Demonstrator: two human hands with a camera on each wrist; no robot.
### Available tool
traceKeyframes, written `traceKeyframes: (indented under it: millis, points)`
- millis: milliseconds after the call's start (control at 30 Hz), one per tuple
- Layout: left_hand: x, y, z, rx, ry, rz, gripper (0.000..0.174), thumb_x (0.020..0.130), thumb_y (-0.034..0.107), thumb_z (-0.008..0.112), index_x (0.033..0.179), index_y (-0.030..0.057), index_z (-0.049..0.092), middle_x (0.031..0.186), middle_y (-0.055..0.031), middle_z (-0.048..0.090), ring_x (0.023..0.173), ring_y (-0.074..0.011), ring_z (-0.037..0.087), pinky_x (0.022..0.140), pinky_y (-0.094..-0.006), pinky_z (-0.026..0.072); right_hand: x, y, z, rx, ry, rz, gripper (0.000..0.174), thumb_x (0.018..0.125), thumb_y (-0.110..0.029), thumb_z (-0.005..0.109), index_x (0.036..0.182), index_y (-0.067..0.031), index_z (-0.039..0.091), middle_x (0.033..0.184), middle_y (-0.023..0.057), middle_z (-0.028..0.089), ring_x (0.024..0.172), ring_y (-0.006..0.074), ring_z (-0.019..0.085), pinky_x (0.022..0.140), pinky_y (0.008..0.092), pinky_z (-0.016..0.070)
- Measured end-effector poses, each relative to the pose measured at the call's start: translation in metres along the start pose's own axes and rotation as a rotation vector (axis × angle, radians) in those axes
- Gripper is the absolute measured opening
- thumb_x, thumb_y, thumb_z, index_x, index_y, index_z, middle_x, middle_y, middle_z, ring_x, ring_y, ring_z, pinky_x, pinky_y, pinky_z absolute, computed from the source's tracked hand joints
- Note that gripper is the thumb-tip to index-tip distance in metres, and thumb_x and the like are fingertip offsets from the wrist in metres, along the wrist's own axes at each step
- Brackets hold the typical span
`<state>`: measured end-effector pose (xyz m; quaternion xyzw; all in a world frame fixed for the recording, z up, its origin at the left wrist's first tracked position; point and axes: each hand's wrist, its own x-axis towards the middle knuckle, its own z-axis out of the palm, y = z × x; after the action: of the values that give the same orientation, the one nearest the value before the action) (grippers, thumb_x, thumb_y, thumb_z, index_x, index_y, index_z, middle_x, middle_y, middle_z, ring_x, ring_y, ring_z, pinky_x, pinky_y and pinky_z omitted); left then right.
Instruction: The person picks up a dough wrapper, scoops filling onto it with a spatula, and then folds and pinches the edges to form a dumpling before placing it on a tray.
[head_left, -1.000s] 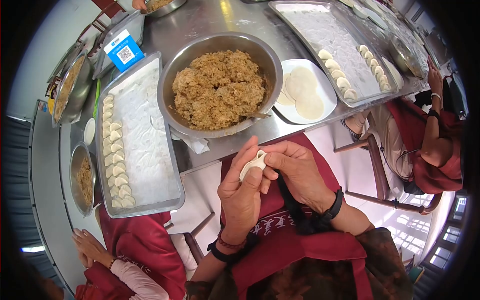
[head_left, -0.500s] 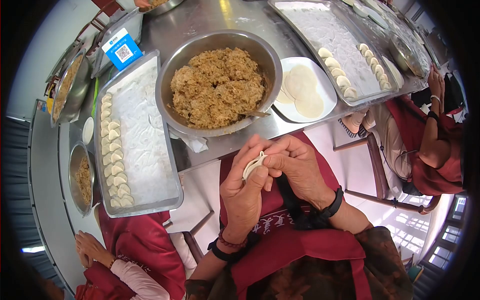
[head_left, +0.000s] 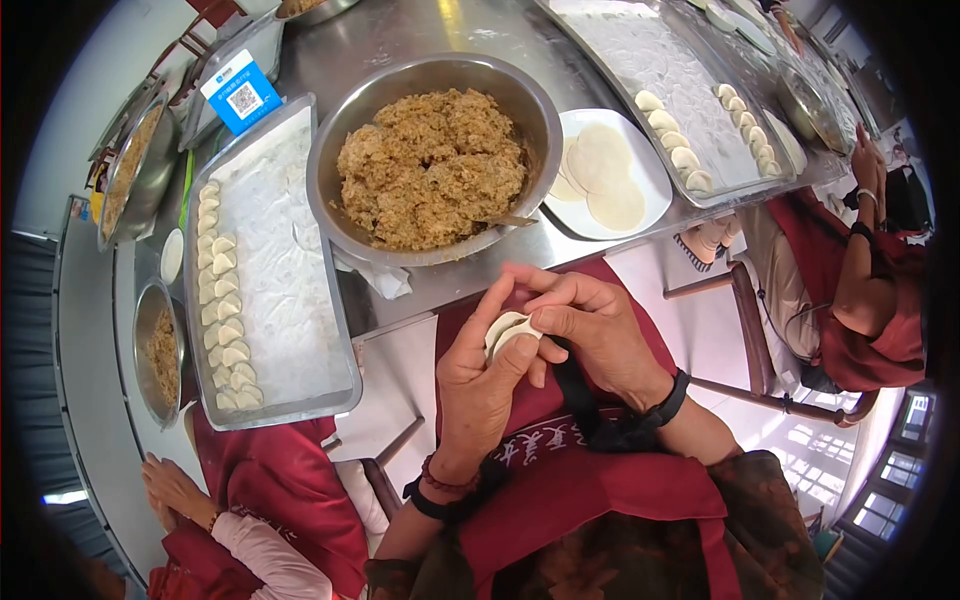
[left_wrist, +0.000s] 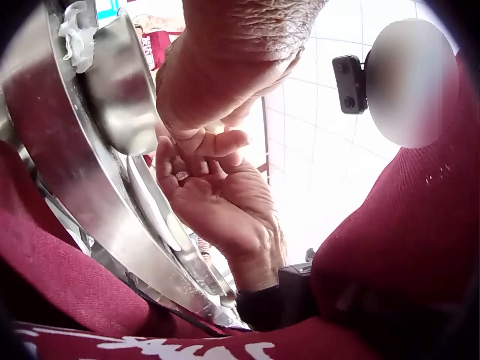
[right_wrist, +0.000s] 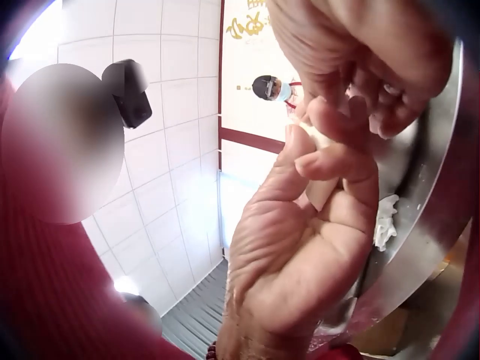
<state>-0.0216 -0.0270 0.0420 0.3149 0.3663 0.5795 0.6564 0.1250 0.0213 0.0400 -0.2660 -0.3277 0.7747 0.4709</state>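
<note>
Steel table (head_left: 400, 28), pale floor (head_left: 638, 285), left hand (head_left: 478, 380) and right hand (head_left: 598, 330) pinching a dumpling (head_left: 501, 330)

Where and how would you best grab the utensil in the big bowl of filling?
Probably by the exposed handle end of the utensil, pinched from the near right side: it pokes out of the filling at the bowl's rim there, while its other end is hidden. The right hand is nearest, but is busy pinching the dumpling.

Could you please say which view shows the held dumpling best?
The head view, showing much of the dumpling from above. The right wrist view shows only a sliver; in the left wrist view it's hidden.
</note>
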Motion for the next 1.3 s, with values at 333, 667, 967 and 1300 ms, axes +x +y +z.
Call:
traceKeyframes:
  millis: [333, 667, 967, 1300]
  points:
    - [-0.001, -0.001, -0.004, 0.012, -0.038, 0.005, 0.050, 0.103, 0.016, 0.053, 0.145, -0.0053, 0.039, 0.119, -0.0156, 0.062, 0.090, -0.0201, 0.065, 0.065, -0.0251, 0.0488, -0.001, -0.005, -0.001, -0.108, -0.044, 0.083, 0.010, 0.094, 0.001, 0.061, 0.103, 0.0027, 0.063, 0.130, 0.0247, 0.056, 0.073, 0.0125, 0.062, 0.064, 0.0273, 0.0567]
    - [0.005, 0.015, -0.008, 0.199, -0.181, -0.102, 0.050, 0.105, 0.019, 0.047, 0.146, -0.0066, 0.036, 0.112, -0.0149, 0.063, 0.088, -0.0201, 0.065, 0.064, -0.0256, 0.0486, -0.002, -0.024, 0.004, -0.288, -0.040, 0.138, 0.012, 0.091, 0.000, 0.064, 0.103, 0.0000, 0.067, 0.136, 0.0248, 0.054, 0.099, 0.0194, 0.064, 0.087, 0.0327, 0.0522]
    - [0.009, 0.013, -0.007, -0.133, -0.161, -0.245, 0.074, 0.104, 0.050, 0.034, 0.144, -0.0126, 0.033, 0.121, -0.0194, 0.059, 0.101, -0.0297, 0.066, 0.080, -0.0377, 0.0552, -0.004, -0.014, -0.008, -0.205, -0.049, 0.106, 0.010, 0.092, 0.001, 0.062, 0.100, 0.0027, 0.068, 0.135, 0.0211, 0.056, 0.107, 0.0214, 0.065, 0.087, 0.0302, 0.0528]
    - [0.006, 0.023, -0.009, -0.257, -0.067, -0.373, 0.075, 0.104, 0.053, 0.026, 0.137, -0.0148, 0.036, 0.137, -0.0253, 0.048, 0.125, -0.0329, 0.054, 0.104, -0.0524, 0.0472, -0.002, -0.003, -0.019, -0.454, -0.160, -0.044, 0.016, 0.083, 0.001, 0.070, 0.100, -0.0013, 0.069, 0.130, 0.0191, 0.061, 0.126, 0.0221, 0.054, 0.105, 0.0357, 0.0420]
